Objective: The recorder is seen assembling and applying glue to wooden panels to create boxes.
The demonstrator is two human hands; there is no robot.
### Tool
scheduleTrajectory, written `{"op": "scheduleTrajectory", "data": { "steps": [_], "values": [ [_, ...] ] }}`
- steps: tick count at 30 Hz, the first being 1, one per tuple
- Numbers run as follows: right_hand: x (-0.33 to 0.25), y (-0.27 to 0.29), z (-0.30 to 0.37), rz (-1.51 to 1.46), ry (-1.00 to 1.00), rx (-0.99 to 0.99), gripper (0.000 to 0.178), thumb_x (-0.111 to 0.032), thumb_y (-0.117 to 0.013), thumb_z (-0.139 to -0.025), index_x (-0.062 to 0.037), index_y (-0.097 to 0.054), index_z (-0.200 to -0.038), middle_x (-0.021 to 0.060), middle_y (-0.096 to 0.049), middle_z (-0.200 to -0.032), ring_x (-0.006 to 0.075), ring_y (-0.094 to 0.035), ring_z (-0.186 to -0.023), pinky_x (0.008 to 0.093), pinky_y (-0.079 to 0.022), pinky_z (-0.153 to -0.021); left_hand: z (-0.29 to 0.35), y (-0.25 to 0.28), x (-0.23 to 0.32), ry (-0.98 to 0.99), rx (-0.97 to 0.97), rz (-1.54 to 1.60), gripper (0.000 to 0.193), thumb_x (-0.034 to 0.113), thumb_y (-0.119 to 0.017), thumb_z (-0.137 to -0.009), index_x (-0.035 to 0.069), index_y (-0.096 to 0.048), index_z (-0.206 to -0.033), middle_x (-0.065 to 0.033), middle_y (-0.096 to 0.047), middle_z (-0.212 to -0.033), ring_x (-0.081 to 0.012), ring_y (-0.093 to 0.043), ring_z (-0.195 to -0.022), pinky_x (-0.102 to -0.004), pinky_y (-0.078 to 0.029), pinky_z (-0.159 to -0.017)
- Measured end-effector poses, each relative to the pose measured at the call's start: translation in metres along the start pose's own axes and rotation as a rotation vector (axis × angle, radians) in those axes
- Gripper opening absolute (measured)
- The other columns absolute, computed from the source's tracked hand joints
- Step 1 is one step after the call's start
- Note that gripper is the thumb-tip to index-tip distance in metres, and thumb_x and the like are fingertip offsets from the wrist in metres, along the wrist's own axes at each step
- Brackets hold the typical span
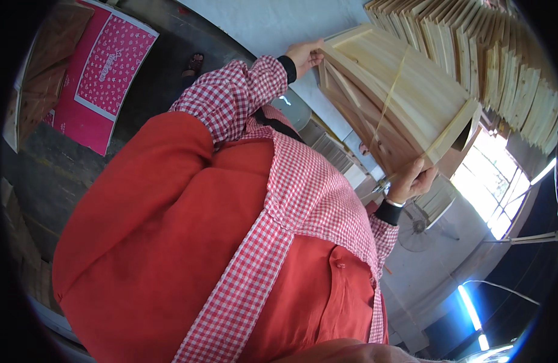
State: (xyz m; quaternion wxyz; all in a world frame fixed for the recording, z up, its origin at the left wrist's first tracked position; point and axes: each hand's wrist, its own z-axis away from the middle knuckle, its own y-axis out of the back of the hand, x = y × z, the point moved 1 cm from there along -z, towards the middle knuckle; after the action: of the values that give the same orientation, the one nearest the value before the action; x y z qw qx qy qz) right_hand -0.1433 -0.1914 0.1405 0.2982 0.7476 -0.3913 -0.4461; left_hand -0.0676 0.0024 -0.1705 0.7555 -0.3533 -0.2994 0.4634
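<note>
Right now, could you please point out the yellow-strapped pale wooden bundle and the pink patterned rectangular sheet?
Yellow-strapped pale wooden bundle (407, 89): head view, on its broad pale face.
Pink patterned rectangular sheet (118, 53): head view, on its patterned area.

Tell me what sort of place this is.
Probably a woodworking workshop: the person's left hand and right hand hold a pale wooden bundle with a thin yellow band around it, near a long row of thin, pale wooden pieces packed close together.
</note>
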Motion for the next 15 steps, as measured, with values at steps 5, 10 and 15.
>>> {"op": "scheduleTrajectory", "data": {
  "steps": [5, 10, 15],
  "values": [
    [-0.025, -0.009, -0.019, 0.072, -0.044, -0.075, 0.023, -0.022, -0.06, -0.091, 0.0008, -0.059, -0.095, 0.0015, -0.054, -0.075, 0.0085, -0.046, -0.068, 0.023, -0.039, -0.061, -0.003, -0.004, 0.01, 0.033, 0.208, 0.018, 0.018, 0.021, -0.06, -0.091, 0.005, -0.056, -0.096, -0.0044, -0.056, -0.088, -0.0133, -0.055, -0.074, -0.0266, -0.049, -0.071],
    [-0.057, -0.031, -0.045, 0.031, 0.037, -0.109, 0.021, -0.022, -0.064, -0.09, -0.0016, -0.061, -0.088, -0.0035, -0.045, -0.066, 0.0064, -0.036, -0.06, 0.0217, -0.03, -0.052, 0.003, -0.012, 0.028, 0.029, 0.445, -0.108, 0.017, 0.019, -0.057, -0.092, 0.003, -0.057, -0.098, -0.0056, -0.057, -0.094, -0.0152, -0.059, -0.081, -0.0279, -0.05, -0.075],
    [-0.073, -0.034, -0.058, 0.232, 0.121, -0.187, 0.021, -0.019, -0.066, -0.088, 0.0005, -0.065, -0.095, 0.0038, -0.062, -0.074, 0.0087, -0.052, -0.064, 0.0246, -0.041, -0.056, 0.052, -0.015, 0.05, -0.222, 0.307, -0.732, 0.02, 0.024, -0.056, -0.093, 0.005, -0.06, -0.095, -0.0061, -0.064, -0.097, -0.0168, -0.06, -0.09, -0.0322, -0.047, -0.078]
  ]
}}
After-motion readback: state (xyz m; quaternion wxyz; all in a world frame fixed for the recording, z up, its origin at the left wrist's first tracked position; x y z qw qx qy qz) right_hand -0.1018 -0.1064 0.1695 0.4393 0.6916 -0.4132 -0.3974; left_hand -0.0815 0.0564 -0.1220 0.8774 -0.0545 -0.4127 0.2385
